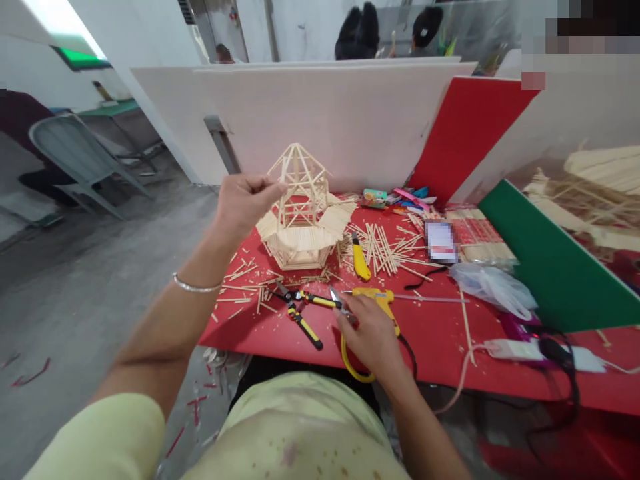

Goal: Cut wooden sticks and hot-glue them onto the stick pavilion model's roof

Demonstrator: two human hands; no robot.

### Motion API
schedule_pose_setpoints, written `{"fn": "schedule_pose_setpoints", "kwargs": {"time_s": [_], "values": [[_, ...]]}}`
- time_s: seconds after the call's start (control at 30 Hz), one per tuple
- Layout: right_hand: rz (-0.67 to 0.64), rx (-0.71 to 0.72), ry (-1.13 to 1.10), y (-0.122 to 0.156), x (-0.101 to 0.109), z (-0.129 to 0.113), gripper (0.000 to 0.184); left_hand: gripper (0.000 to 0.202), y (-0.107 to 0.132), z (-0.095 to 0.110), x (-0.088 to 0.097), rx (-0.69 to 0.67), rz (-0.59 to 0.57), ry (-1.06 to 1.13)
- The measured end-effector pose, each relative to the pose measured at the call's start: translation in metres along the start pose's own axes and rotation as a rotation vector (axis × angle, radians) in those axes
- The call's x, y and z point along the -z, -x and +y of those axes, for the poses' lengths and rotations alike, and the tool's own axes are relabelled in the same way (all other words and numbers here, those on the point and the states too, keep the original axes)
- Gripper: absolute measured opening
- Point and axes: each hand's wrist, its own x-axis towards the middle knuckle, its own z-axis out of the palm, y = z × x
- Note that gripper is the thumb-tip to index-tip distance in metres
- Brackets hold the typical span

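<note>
My left hand (pixel 245 203) is raised beside a small tower model made of thin wooden sticks (pixel 300 213), its fingers pinched at the model's left edge; whether a stick is in them I cannot make out. My right hand (pixel 370 333) rests on the red table (pixel 435 333), fingers curled over the handle of a yellow glue gun (pixel 377 300). Yellow-handled cutters (pixel 300 310) lie open just left of that hand.
Loose sticks (pixel 385 250) and a yellow utility knife (pixel 360 260) lie beside the model. A plastic bag (pixel 493 287), a power strip with cables (pixel 540 350), white, red and green boards (pixel 545 267) and a grey chair (pixel 75 157) surround the table.
</note>
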Motion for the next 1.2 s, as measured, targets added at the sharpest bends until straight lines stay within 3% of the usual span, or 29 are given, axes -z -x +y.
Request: {"fn": "schedule_pose_setpoints", "kwargs": {"time_s": [0.1, 0.2, 0.37, 0.57, 0.7, 0.8, 0.87, 0.93, 1.03, 1.2], "values": [[-0.143, 0.062, 0.138, 0.002, -0.029, -0.016, 0.061, 0.021, 0.046, -0.016, 0.013, -0.040, -0.146, 0.057], [-0.277, 0.059, 0.284, -0.005, -0.055, -0.023, 0.090, 0.021, 0.089, -0.044, 0.018, 0.044, -0.235, 0.110], [-0.394, 0.071, 0.395, -0.027, -0.071, -0.023, 0.093, 0.020, 0.134, -0.085, 0.021, 0.217, -0.243, 0.154], [-0.446, 0.026, 0.224, -0.039, -0.068, -0.015, 0.065, 0.022, 0.157, -0.116, 0.036, 0.323, -0.152, 0.224], [-0.593, -0.126, -0.308, -0.038, -0.052, -0.016, 0.039, 0.021, 0.171, -0.133, 0.045, 0.402, -0.105, 0.299], [-0.772, -0.322, -0.745, -0.033, -0.039, -0.034, 0.049, 0.022, 0.176, -0.140, 0.047, 0.444, -0.088, 0.331], [-0.807, -0.404, -0.874, -0.029, -0.036, -0.053, 0.047, 0.023, 0.176, -0.143, 0.047, 0.452, -0.061, 0.327], [-0.846, -0.454, -0.951, -0.024, -0.038, -0.071, 0.038, 0.023, 0.177, -0.144, 0.048, 0.435, -0.018, 0.303], [-0.837, -0.506, -1.018, -0.024, -0.047, -0.088, 0.042, 0.026, 0.177, -0.147, 0.051, 0.389, 0.019, 0.225], [-0.568, -0.208, -0.661, -0.034, -0.057, -0.087, 0.068, 0.029, 0.182, -0.148, 0.055, 0.269, -0.041, 0.077]]}}
